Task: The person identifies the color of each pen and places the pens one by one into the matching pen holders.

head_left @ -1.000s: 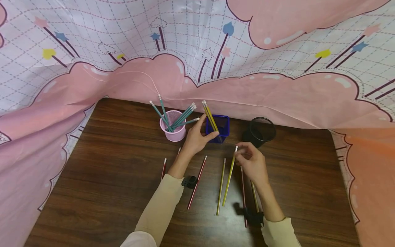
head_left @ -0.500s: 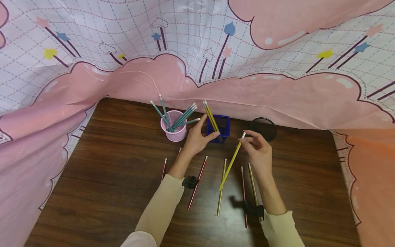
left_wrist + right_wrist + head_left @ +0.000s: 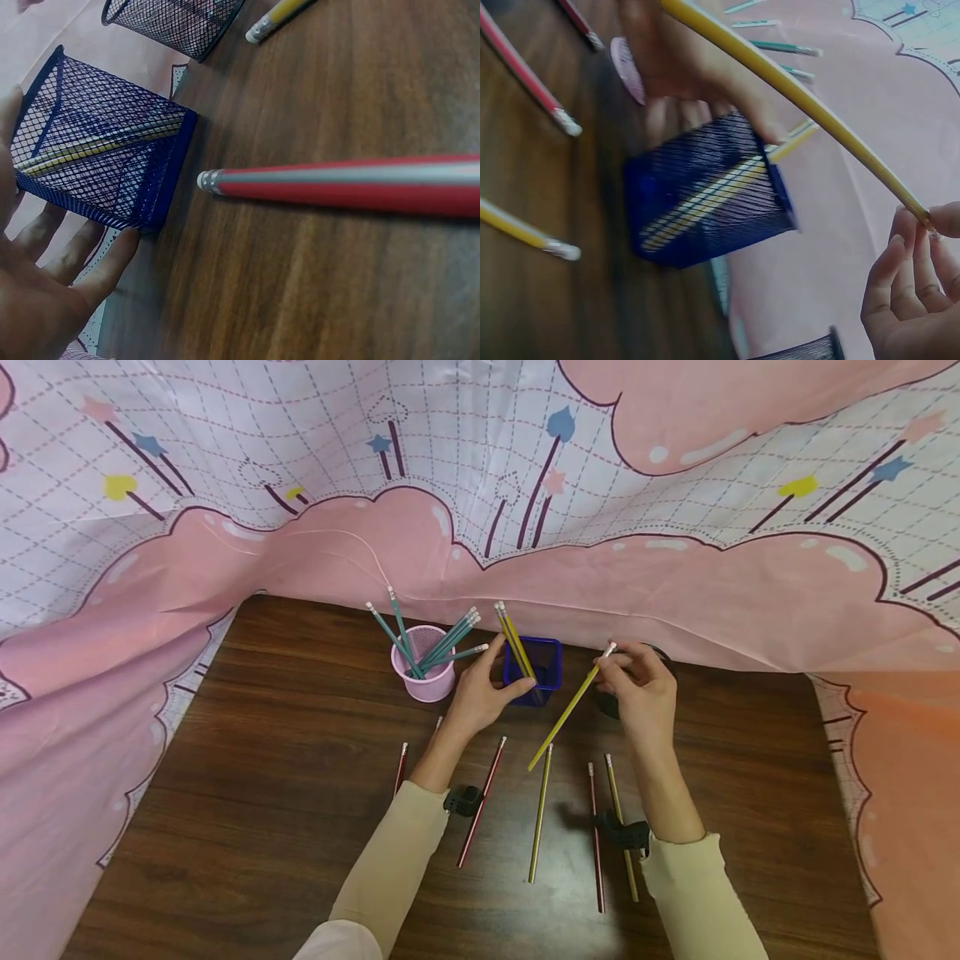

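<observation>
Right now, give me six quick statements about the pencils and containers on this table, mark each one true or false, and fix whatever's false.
1. The right hand pinches a yellow pencil near its eraser end. True.
2. The left hand is at the blue holder. True.
3. Teal pencils lean in the pink cup. True.
4. The pinched pencil is inside the blue holder. False: it is held outside it.
5. Every pencil is in a container. False: red pencils and other yellow pencils lie on the table.
6. The blue holder is leftmost of three containers in the head view. False: the pink cup is; the black holder is rightmost.
</observation>
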A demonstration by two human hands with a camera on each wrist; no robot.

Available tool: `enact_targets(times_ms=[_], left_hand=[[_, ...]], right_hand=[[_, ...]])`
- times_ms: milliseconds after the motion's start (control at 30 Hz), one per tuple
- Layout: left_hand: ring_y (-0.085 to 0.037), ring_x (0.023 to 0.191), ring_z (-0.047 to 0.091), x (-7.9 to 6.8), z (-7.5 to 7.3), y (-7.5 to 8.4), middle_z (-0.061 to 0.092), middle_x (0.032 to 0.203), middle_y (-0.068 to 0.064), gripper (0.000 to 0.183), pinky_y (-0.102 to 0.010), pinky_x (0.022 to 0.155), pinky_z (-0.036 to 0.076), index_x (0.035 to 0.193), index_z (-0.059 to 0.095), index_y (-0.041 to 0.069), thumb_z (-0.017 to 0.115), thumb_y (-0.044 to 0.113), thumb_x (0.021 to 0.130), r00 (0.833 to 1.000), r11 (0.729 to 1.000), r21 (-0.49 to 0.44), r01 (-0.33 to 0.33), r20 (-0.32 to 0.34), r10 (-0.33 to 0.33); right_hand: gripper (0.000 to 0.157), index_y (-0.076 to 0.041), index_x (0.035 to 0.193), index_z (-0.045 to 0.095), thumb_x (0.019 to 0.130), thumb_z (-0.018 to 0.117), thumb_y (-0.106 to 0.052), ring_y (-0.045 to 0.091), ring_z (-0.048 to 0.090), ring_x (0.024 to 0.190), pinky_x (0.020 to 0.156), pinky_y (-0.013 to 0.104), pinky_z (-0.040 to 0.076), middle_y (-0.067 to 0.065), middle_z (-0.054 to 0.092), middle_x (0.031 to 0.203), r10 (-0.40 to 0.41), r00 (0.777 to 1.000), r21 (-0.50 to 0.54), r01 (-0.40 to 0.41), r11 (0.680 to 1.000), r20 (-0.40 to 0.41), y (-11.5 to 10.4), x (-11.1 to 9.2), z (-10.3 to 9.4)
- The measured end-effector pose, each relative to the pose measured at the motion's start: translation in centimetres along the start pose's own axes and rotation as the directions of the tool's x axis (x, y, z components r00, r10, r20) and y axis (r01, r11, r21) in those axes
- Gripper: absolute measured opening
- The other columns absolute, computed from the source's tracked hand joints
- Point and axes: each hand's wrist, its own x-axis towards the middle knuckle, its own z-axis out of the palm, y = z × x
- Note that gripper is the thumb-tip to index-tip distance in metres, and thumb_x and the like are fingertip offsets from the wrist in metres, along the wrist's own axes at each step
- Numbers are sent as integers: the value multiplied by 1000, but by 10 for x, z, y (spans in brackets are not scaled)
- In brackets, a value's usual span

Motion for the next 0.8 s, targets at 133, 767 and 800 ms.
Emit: enact_targets(times_ms=[133, 767, 800], left_hand=[[-15, 110, 52, 0, 0, 0, 49, 129, -4, 85, -21, 74, 50, 141, 22, 39, 67, 55, 71, 1000, 1000, -6, -2, 6, 2], [-19, 113, 51, 0, -2, -3, 36, 141, 2, 81, -31, 85, 47, 139, 15, 49, 62, 60, 73, 1000, 996, 81, -20, 21, 19], [-19, 113, 51, 0, -2, -3, 36, 142, 3, 82, -31, 85, 47, 139, 14, 50, 61, 60, 73, 1000, 996, 87, -20, 23, 18]], right_hand=[[37, 6, 112, 57, 78, 70, -3, 21, 61, 67, 58, 26, 51, 11, 63, 82, -21, 999, 37, 22, 999, -24, -6, 10, 3], [33, 3, 106, 59, 76, 72, -2, 21, 58, 64, 57, 27, 51, 12, 57, 81, -58, 988, 129, 77, 989, -145, -21, 43, 5], [32, 2, 105, 60, 76, 71, -3, 21, 58, 64, 57, 27, 51, 12, 57, 81, -71, 985, 131, 91, 987, -155, -23, 46, 5]])
